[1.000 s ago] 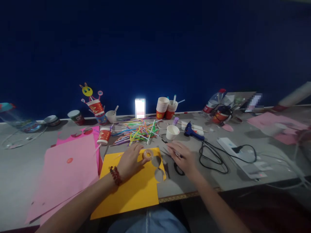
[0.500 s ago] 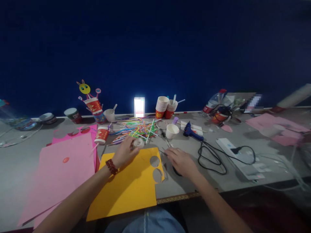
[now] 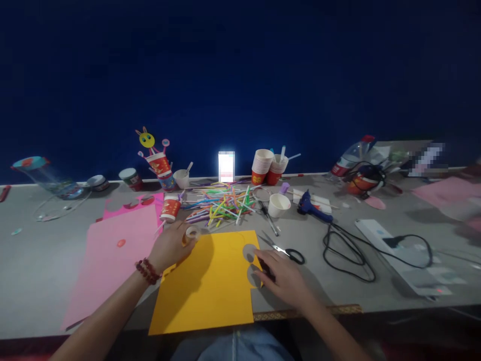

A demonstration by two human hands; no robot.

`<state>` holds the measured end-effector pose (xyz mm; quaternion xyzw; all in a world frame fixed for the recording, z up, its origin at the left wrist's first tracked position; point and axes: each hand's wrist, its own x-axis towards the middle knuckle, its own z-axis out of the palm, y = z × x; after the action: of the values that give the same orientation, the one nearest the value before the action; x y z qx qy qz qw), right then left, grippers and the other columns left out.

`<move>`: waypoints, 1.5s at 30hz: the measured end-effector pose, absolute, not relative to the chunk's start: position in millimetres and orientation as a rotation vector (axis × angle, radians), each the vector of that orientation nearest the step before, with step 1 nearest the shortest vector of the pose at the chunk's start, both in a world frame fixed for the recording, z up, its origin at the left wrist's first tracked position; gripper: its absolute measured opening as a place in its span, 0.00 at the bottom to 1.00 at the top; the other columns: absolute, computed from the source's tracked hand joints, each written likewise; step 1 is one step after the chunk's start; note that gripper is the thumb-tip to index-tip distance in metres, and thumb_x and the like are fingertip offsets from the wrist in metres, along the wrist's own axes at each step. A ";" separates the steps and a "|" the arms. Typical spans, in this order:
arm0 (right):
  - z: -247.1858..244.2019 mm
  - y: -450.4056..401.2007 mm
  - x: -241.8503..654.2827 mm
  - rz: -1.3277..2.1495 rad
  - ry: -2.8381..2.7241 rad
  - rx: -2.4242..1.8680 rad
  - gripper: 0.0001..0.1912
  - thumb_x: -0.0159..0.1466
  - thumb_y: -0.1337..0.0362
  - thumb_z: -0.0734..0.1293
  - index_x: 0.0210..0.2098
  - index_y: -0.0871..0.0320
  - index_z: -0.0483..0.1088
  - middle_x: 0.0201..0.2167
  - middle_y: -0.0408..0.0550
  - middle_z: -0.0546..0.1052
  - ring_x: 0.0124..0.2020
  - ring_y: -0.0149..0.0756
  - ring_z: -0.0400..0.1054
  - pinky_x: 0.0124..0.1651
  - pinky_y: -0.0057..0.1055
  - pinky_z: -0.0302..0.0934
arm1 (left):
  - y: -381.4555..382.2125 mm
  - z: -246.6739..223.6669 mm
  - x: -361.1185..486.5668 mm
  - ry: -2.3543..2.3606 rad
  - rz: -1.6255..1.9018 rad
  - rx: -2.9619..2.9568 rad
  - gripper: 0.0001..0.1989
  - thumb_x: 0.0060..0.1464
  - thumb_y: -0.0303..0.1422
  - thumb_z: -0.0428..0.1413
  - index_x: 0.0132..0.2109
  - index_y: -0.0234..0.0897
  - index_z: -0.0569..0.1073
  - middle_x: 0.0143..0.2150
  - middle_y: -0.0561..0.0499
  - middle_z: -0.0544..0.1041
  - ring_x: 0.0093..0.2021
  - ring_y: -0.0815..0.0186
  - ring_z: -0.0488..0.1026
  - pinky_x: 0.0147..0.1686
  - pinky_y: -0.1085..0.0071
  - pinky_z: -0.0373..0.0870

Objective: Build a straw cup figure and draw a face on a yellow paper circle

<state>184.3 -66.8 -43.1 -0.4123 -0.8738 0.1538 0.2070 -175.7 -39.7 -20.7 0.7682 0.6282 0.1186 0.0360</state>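
My left hand (image 3: 171, 246), with a red bead bracelet at the wrist, is closed on a small roll of tape (image 3: 193, 232) over the upper left corner of a yellow sheet (image 3: 210, 291). Two round holes are cut near the sheet's right edge, and a faint curved line shows beside them. At that edge is my right hand (image 3: 280, 276), its thumb and fingers apart and nothing visible between them. Scissors (image 3: 293, 254) with black handles lie just beyond the right hand, blades pointing left.
Coloured sticks (image 3: 225, 205) lie piled behind the yellow sheet, with a pen (image 3: 268, 219) and a white cup (image 3: 279, 205) beside them. A blue glue gun (image 3: 313, 208) and its cord lie right, near a power strip (image 3: 391, 255). Pink sheets (image 3: 112, 271) lie left.
My right hand has come off the scissors and moved to the yellow sheet's right edge. My left hand has shifted left with the tape roll. The view has turned slightly left.
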 end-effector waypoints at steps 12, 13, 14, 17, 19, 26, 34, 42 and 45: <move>-58.9 -74.9 181.6 0.374 -2.334 -1.155 0.19 0.69 0.68 0.59 0.58 0.55 0.68 0.47 0.54 0.80 0.47 0.43 0.74 0.50 0.40 0.69 | -31.4 -28.2 -183.8 2.387 -0.069 2.216 0.27 0.66 0.44 0.43 0.62 0.30 0.64 0.53 0.32 0.75 0.41 0.50 0.79 0.31 0.64 0.70; -60.5 -76.1 181.0 0.380 -2.326 -1.156 0.19 0.69 0.68 0.59 0.58 0.54 0.68 0.47 0.53 0.80 0.47 0.43 0.74 0.50 0.40 0.69 | -32.3 -29.1 -182.3 2.414 -0.030 2.217 0.29 0.66 0.45 0.42 0.65 0.28 0.60 0.53 0.30 0.75 0.41 0.48 0.78 0.31 0.63 0.71; -61.8 -77.4 180.3 0.388 -2.319 -1.154 0.19 0.69 0.69 0.58 0.58 0.54 0.68 0.48 0.53 0.80 0.47 0.43 0.74 0.51 0.40 0.69 | -34.0 -29.5 -179.5 2.430 0.038 2.233 0.30 0.66 0.46 0.42 0.66 0.28 0.58 0.53 0.30 0.75 0.42 0.47 0.78 0.32 0.62 0.71; -62.1 -81.1 177.4 0.404 -2.292 -1.136 0.19 0.69 0.69 0.58 0.57 0.54 0.69 0.49 0.52 0.80 0.48 0.42 0.74 0.51 0.39 0.69 | -42.8 -29.6 -161.0 2.251 0.367 2.397 0.27 0.67 0.46 0.44 0.63 0.33 0.63 0.54 0.33 0.75 0.49 0.47 0.76 0.42 0.58 0.72; -58.9 -81.6 176.5 0.421 -2.273 -1.118 0.18 0.70 0.68 0.58 0.56 0.53 0.70 0.48 0.52 0.80 0.47 0.42 0.74 0.50 0.38 0.69 | -48.5 -30.7 -139.9 1.914 0.509 2.530 0.20 0.66 0.43 0.47 0.59 0.38 0.67 0.56 0.38 0.74 0.54 0.50 0.73 0.51 0.56 0.70; -43.6 -69.1 205.5 0.131 -2.192 -1.352 0.14 0.71 0.61 0.59 0.51 0.57 0.73 0.45 0.56 0.80 0.46 0.47 0.73 0.50 0.43 0.67 | -41.8 -35.4 -82.0 1.476 0.310 2.613 0.33 0.54 0.45 0.63 0.62 0.37 0.65 0.63 0.39 0.70 0.63 0.47 0.65 0.63 0.50 0.57; -58.4 -74.1 244.6 -0.188 -2.271 -1.555 0.14 0.66 0.65 0.62 0.50 0.61 0.71 0.46 0.59 0.77 0.46 0.51 0.70 0.50 0.45 0.65 | -27.2 -29.5 -90.1 1.507 0.212 2.583 0.33 0.47 0.49 0.67 0.55 0.37 0.70 0.53 0.39 0.74 0.55 0.45 0.68 0.57 0.49 0.59; -45.8 -71.3 245.6 -0.110 -2.329 -1.713 0.05 0.64 0.66 0.62 0.37 0.57 0.71 0.35 0.53 0.77 0.39 0.48 0.72 0.42 0.41 0.66 | -13.5 -30.0 -88.7 1.471 0.246 2.500 0.30 0.37 0.48 0.70 0.44 0.38 0.70 0.48 0.42 0.74 0.50 0.48 0.70 0.49 0.56 0.66; -47.3 -68.6 252.4 0.007 -2.272 -1.779 0.06 0.65 0.64 0.62 0.37 0.55 0.70 0.35 0.51 0.79 0.37 0.46 0.74 0.39 0.38 0.67 | -14.3 -30.2 -89.6 1.486 0.291 2.462 0.30 0.38 0.46 0.70 0.44 0.38 0.68 0.46 0.43 0.74 0.48 0.48 0.71 0.48 0.55 0.67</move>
<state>252.4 -68.6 -47.3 -0.6114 -0.7810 0.0025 0.1275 -89.6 -14.3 -30.2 0.8451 0.5100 0.0997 0.1254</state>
